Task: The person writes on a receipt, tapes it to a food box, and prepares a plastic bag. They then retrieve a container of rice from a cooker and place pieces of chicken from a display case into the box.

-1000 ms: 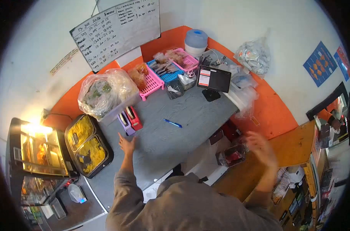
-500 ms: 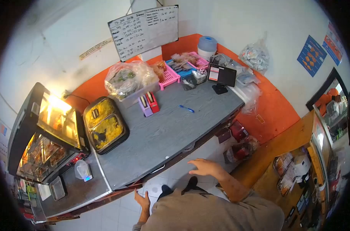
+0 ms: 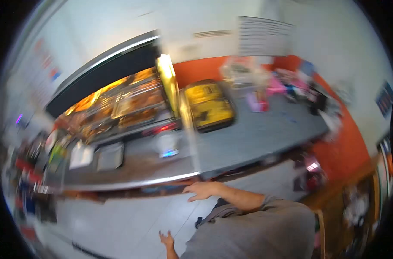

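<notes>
The picture is blurred by motion. My right hand (image 3: 200, 190) reaches out over the tiled floor, just below the front edge of the grey counter (image 3: 248, 138), fingers spread and holding nothing. My left hand (image 3: 166, 240) hangs low by my body, also open with nothing in it. Neither hand touches the counter.
A lit glass food display case (image 3: 118, 105) stands on the counter's left part. A black tray of yellow food (image 3: 208, 105) sits beside it. A small clear container with a blue light (image 3: 167, 146) and a metal tray (image 3: 110, 156) are near the front edge. Pink baskets (image 3: 276, 86) and a whiteboard (image 3: 263, 36) lie far right.
The view has swung left, so the display case now fills the middle. My right hand has moved left along the counter's front edge. My left hand stays low.
</notes>
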Available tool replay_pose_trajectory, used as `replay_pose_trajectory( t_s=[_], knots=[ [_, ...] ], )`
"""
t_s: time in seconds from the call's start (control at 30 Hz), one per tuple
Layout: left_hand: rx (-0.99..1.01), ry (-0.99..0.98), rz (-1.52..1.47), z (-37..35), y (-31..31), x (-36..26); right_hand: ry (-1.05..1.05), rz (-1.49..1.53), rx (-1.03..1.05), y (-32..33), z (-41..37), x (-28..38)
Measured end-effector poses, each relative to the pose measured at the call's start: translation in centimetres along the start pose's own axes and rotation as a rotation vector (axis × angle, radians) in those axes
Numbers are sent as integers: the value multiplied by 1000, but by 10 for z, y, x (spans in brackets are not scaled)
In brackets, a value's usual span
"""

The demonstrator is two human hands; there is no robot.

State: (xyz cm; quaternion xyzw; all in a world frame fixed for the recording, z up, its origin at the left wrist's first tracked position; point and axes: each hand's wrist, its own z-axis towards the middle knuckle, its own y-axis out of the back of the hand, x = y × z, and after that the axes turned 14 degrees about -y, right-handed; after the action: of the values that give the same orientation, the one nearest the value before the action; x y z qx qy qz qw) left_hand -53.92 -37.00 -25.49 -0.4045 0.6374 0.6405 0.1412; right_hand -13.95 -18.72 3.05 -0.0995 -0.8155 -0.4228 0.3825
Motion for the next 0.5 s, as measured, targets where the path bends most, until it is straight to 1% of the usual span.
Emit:
replay_pose_trajectory(
  t_s=[0.03,0.07,0.1,0.13,0.2,0.23,0.3,0.37,0.4,0.47,0.5],
  knots=[
    [-24,10,-66,10,19,-13,29,35,82,-1,22,25],
    [-75,-9,-125,32,23,13,46,-18,121,-9,47,40],
    [-115,-27,-99,50,37,14,53,-99,126,-30,83,33],
    [-172,-15,-166,65,60,4,28,-241,163,-32,102,45],
    [-190,29,-127,101,114,13,-168,-483,350,-43,153,73],
    [-245,72,-129,115,141,33,-149,-525,384,-53,185,87],
    [-348,82,-284,146,200,75,-86,-582,421,-78,254,119],
    [-438,138,-317,138,256,104,-5,-558,441,-106,325,153],
    [-482,166,-355,135,289,125,56,-571,454,-124,361,182],
    [-776,271,-415,114,306,216,61,-740,472,-148,428,248],
    [-777,627,-461,91,326,221,96,-823,476,-162,456,291]
  ],
)
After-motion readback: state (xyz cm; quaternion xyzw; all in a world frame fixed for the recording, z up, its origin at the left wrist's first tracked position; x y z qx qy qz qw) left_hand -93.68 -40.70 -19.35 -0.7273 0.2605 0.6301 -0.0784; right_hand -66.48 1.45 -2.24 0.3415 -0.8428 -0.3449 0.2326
